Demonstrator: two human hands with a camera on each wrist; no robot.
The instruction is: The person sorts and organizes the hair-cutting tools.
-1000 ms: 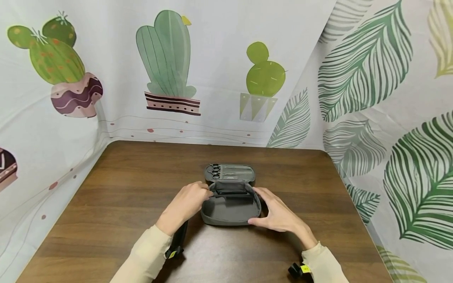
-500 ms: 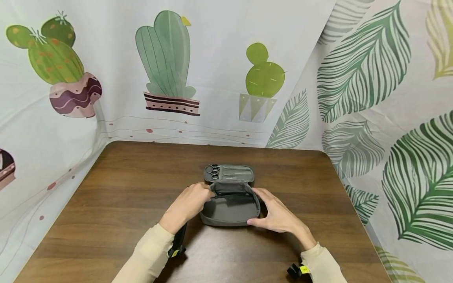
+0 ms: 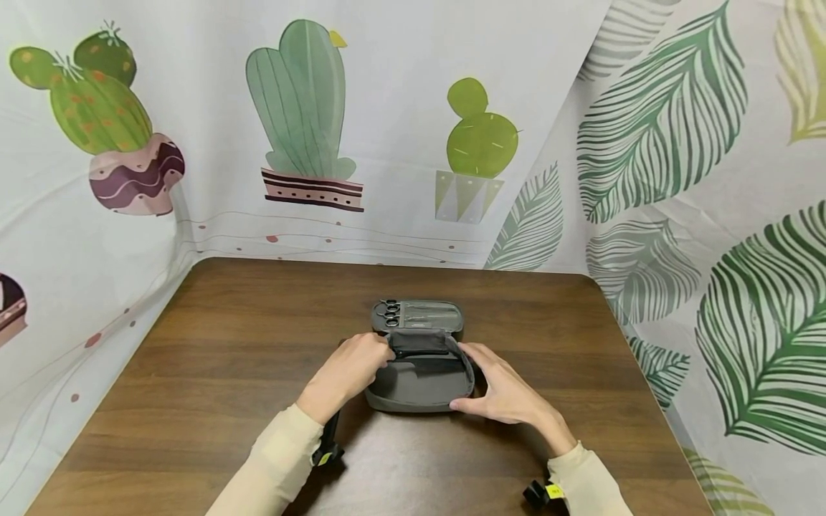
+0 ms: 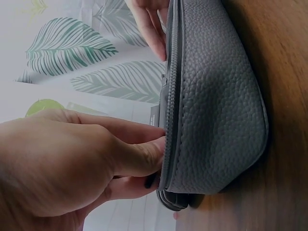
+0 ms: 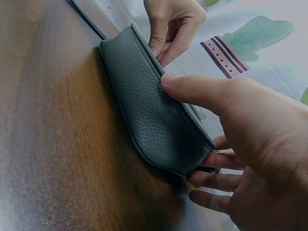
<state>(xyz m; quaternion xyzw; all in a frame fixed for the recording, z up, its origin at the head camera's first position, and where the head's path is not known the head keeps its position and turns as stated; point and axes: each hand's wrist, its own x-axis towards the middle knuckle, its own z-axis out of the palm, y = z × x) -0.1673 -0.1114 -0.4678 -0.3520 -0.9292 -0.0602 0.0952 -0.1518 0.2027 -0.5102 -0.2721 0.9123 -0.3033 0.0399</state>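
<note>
A grey pebbled zip case [image 3: 419,390] lies unzipped on the table, its lid [image 3: 431,315] folded back. Several scissors [image 3: 391,313] sit at the lid's left, their finger rings showing, beside a see-through pocket. My left hand [image 3: 358,362] reaches over the left rim; its thumb and fingers pinch a small black thing [image 4: 151,180], of which only an end shows. A dark slim bar [image 3: 422,352] lies along the case's back inner side. My right hand [image 3: 506,387] holds the right end, thumb [image 5: 180,86] on the front rim, fingers round the far side.
The brown wooden table [image 3: 258,301] extends around the case on all sides. Behind it hangs a cloth printed with cacti and leaves [image 3: 400,143]. A black strap with a yellow tag [image 3: 328,455] hangs at the left wrist; a similar one [image 3: 545,493] is at the right.
My left hand has shifted slightly to the right, further over the case's left rim. The right hand and the case look the same.
</note>
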